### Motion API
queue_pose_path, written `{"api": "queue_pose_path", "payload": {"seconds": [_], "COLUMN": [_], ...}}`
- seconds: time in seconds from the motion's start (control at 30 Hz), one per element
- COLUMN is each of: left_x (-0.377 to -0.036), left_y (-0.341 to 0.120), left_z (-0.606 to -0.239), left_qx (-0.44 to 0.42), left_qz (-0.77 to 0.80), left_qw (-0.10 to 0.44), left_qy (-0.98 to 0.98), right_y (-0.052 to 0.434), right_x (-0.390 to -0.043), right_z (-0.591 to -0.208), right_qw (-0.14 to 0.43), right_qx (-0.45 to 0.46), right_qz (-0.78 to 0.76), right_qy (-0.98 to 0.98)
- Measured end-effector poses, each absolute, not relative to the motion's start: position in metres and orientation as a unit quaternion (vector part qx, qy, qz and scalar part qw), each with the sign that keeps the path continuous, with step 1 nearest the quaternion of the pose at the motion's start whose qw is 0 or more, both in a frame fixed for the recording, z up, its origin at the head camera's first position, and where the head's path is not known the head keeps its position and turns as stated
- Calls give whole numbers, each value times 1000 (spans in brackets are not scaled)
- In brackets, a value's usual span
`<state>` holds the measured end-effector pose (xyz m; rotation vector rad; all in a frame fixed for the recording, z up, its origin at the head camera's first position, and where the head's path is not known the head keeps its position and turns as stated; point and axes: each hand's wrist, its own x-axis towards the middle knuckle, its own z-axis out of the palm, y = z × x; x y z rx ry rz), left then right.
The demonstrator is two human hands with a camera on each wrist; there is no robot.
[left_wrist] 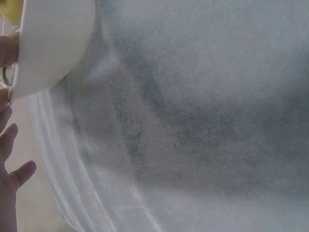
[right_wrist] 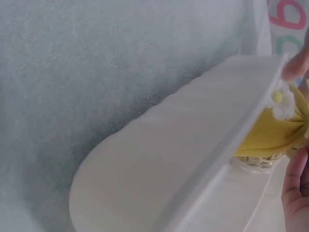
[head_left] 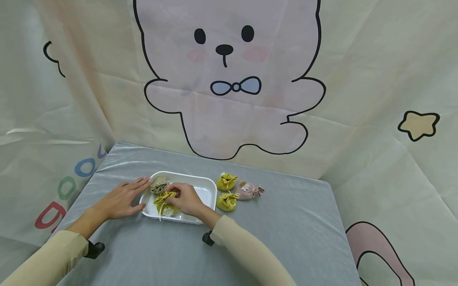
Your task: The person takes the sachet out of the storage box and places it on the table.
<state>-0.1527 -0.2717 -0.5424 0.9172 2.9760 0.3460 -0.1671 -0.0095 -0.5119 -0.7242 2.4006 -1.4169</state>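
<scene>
A white tray (head_left: 207, 190) lies on the table's left half. My right hand (head_left: 186, 198) pinches the gathered top of a yellow drawstring pouch (head_left: 168, 208) inside the tray, near its left end. A white flower and a pale cord adorn that pouch; the right wrist view shows the yellow pouch (right_wrist: 270, 133) just past the tray wall (right_wrist: 145, 140). Behind it in the tray sits a beige drawstring pouch (head_left: 158, 183). My left hand (head_left: 125, 198) rests at the tray's left rim with fingers extended, holding nothing.
Right of the tray stand two more yellow pouches, a rear one (head_left: 227, 182) and a front one (head_left: 227, 202). Beside them lies a pink pouch (head_left: 247, 190) with a white flower. Grey cloth (head_left: 279, 230) covers the table, and a printed curtain (head_left: 229, 119) hangs behind it.
</scene>
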Motion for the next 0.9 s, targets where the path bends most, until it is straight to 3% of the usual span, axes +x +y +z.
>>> {"api": "queue_pose_path", "payload": {"seconds": [0.27, 0.9], "left_x": [-153, -153], "left_y": [-271, -272], "left_z": [-544, -543], "left_qx": [294, 295], "left_qz": [110, 105], "left_qw": [-3, 4], "left_qy": [950, 950], "right_y": [0, 39], "right_x": [-164, -154], "right_z": [-493, -460], "right_qw": [86, 44], "right_qx": [-262, -285], "right_qz": [-530, -568], "right_qy": [802, 771]}}
